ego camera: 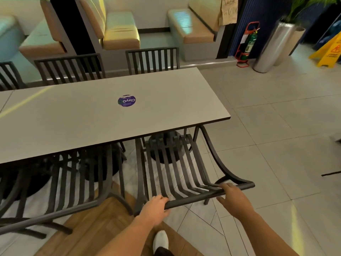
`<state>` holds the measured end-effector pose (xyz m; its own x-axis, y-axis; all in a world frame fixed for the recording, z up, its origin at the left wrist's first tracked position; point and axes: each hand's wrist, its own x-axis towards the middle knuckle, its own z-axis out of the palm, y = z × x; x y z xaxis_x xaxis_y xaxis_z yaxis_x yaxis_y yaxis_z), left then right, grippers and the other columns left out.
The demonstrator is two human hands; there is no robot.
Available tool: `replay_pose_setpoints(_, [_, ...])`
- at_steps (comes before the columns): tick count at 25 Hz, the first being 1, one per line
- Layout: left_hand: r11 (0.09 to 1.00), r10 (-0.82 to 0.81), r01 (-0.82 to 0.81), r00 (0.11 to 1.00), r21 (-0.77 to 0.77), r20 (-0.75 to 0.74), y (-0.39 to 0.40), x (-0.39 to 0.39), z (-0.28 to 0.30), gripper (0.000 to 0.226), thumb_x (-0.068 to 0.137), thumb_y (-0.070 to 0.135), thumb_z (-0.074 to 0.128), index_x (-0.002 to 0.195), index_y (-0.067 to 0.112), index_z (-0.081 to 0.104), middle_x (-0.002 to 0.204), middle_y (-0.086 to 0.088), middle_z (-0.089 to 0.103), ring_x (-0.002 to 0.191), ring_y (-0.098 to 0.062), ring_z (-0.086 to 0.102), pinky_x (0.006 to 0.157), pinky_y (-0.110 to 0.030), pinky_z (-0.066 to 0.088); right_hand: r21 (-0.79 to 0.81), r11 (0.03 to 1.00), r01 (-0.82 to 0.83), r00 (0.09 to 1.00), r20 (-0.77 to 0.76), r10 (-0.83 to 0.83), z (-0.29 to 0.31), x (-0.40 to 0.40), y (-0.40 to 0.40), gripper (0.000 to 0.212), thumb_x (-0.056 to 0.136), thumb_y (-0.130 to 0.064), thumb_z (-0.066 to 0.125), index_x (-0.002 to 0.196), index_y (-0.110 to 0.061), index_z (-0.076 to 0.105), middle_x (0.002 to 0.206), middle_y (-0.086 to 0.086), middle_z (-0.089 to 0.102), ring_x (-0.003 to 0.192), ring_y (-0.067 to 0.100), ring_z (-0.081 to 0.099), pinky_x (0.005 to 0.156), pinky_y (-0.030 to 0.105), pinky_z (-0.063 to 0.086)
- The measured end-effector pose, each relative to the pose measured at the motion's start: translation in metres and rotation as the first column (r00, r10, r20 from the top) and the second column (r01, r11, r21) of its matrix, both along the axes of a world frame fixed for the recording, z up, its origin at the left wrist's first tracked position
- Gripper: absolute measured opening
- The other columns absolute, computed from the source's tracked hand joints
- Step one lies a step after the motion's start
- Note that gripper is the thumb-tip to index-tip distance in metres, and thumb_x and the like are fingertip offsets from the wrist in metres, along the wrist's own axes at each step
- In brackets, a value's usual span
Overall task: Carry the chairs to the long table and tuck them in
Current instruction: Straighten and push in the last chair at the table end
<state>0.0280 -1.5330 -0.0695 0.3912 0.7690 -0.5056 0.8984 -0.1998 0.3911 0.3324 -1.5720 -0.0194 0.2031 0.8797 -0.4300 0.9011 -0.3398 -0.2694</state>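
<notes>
Long table (92,115), both hands gripping chair (177,163) top rail

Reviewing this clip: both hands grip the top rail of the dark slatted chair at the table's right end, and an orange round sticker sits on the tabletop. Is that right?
One detail is off. The round sticker on the tabletop is purple, not orange, as the head view shows. The rest holds: the left hand and right hand both grip the top rail of the dark slatted chair at the table's right end.

Sticker (126,100) on desk (166,93): "ClayG" is read, upside down.
Paper sign (229,10) at booth: "TASK" is made out; lower line unreadable.
Yellow floor sign (330,52): print blurred.
</notes>
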Motion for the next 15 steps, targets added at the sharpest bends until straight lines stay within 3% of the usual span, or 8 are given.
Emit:
replay_pose_setpoints(6, [0.999,0.014,-0.008,0.984,0.038,-0.177,0.003,0.009,-0.012,0.053,0.101,0.016,0.057,0.150,0.031,0.045,0.144,0.003,0.053,0.130,-0.020,0.053,0.113,-0.040,0.043,-0.120,0.972,-0.204,0.972,0.090,0.216,-0.027,0.025,0.021,0.054,0.095,-0.040,0.065,0.144,-0.027,0.048,0.147,-0.005,0.050,0.132,0.018,0.049,0.111,0.034,0.042])
replay_pose_setpoints(15, [0.998,0.053,-0.043,0.949,0.040,-0.311,0.011,0.021,-0.010,0.063,0.099,0.005,0.051,0.152,0.038,0.042,0.145,0.004,0.054,0.130,-0.020,0.053,0.110,-0.037,0.043,-0.227,0.889,-0.399,0.903,0.071,0.423,-0.053,0.052,0.053,0.030,0.099,-0.038,0.056,0.128,-0.034,0.058,0.122,-0.004,0.064,0.107,0.020,0.061,0.098,0.034,0.049])
